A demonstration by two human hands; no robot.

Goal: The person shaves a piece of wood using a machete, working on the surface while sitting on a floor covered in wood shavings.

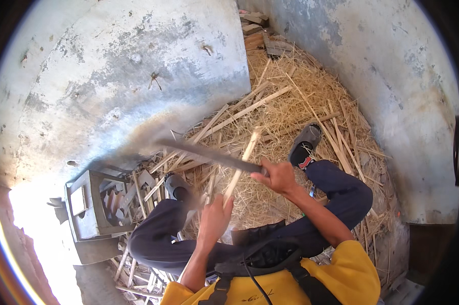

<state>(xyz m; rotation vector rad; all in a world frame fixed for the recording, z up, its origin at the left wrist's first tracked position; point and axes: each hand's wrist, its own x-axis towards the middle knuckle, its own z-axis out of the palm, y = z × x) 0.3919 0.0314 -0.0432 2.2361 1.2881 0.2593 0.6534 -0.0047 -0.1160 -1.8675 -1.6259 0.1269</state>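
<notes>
My left hand (215, 219) is closed around the lower part of a pale split-wood strip (246, 156), which looks like bamboo and slants up and to the right. In my right hand (276, 177) is the handle end of a long, dark machete (204, 151). Its blade points left and crosses over the strip above my left hand. Motion blurs the blade toward its tip, and whether it touches the strip I cannot tell. The machete's grip is mostly hidden by my fingers.
Straw-like shavings (311, 84) and loose wood strips (250, 109) cover the floor between my spread legs. A grey box-like frame (89, 203) stands at the left. Worn plaster walls (138, 61) rise ahead and at the right (392, 101). Bricks (252, 23) lie at the far end.
</notes>
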